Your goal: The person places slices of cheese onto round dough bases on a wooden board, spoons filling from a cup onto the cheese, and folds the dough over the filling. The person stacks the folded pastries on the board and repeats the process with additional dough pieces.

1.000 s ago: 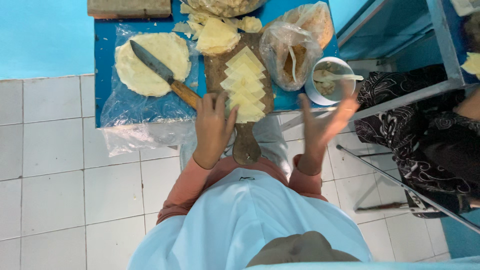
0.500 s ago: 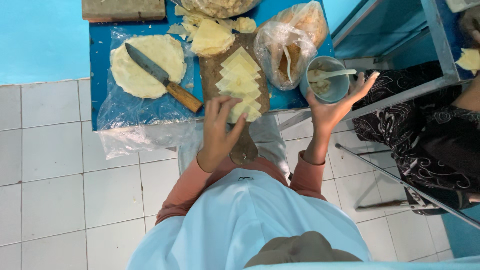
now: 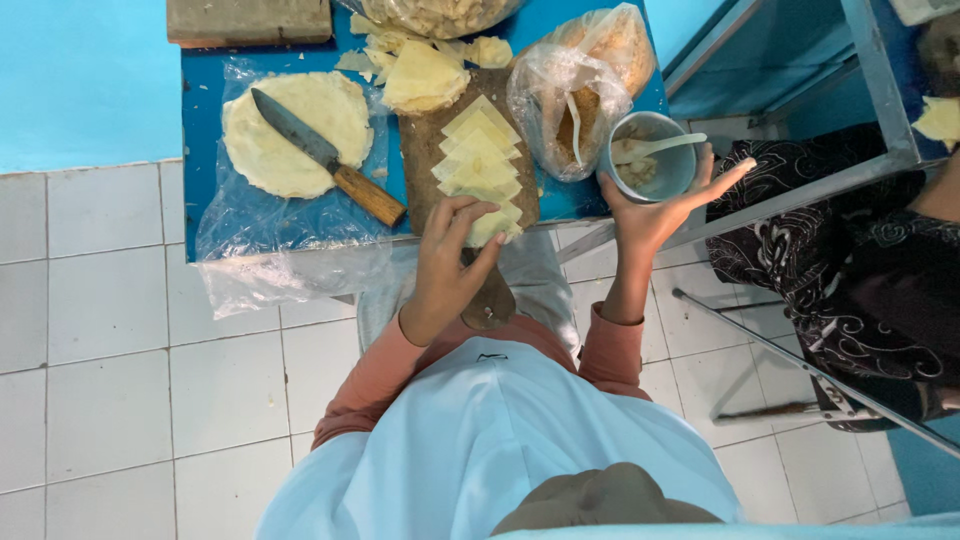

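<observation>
Here, label by label, is the scene from above.

Left hand: the left hand (image 3: 447, 268) pinches the nearest sheet of a row of pale yellow dough squares (image 3: 480, 170), fingers curled on its lower corner, closed on that sheet alone.

Dough squares: they lie overlapped like roof tiles down the wooden cutting board (image 3: 432, 170), apparently so that each corner stays free for lifting; the stack runs from 12 o'clock toward the person at 6 o'clock.

Right hand: the right hand (image 3: 655, 205) cups a small metal bowl (image 3: 648, 168) from below, palm up and fingers spread, steadying it at the table's near edge at about 2 o'clock from the board.

Bowl: a pale spoon (image 3: 660, 150) rests in it, handle pointing to 3 o'clock, within easy reach of the sheets.

Knife: a wooden-handled knife (image 3: 325, 158) lies on a round dough disc (image 3: 295, 130) at 10 o'clock, blade turned away from both hands.

Bag: a clear plastic bag (image 3: 575, 85) of filling sits between board and bowl at 1 o'clock.

Edges: the blue table (image 3: 205, 120) ends just above the wrists; the board's handle overhangs it.

Open room: white floor tiles (image 3: 110, 330) at 8 o'clock; a metal frame (image 3: 800, 190) and dark patterned fabric (image 3: 860, 270) crowd 3 o'clock.
</observation>
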The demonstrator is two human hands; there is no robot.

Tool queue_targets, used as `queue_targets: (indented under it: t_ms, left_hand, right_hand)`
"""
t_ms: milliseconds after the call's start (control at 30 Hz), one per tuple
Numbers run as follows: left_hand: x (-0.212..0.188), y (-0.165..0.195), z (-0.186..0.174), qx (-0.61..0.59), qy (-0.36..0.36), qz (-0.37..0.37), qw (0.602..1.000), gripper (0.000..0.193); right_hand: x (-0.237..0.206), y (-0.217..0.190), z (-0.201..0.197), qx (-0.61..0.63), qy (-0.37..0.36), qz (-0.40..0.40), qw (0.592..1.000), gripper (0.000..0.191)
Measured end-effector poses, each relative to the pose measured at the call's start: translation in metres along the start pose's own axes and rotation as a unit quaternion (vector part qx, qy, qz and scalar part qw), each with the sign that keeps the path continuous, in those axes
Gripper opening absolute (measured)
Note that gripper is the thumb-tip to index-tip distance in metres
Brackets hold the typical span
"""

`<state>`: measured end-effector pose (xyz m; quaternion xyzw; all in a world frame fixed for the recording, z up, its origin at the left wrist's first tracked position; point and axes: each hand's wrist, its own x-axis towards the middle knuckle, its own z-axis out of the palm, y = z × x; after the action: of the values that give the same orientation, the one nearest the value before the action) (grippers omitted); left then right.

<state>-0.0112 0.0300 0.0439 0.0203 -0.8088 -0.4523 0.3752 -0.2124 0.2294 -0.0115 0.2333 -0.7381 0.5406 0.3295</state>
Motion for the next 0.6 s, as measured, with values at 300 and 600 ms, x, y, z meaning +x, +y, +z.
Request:
queue_targets:
  t_ms: [300,600]
  left_hand:
    - [-0.006,-0.012,0.011,-0.304,-0.087,-0.161,0.935,0.049]
    - [-0.029,-0.025,0.037,-0.460,-0.002,-0.162,0.873,0.073]
  right_hand:
    - [-0.013,-0.062,-0.004,0.013,0.049,-0.104,0.993,0.147]
    - [-0.049,-0.111,0.019,0.169,-0.142,-0.054,0.974,0.140]
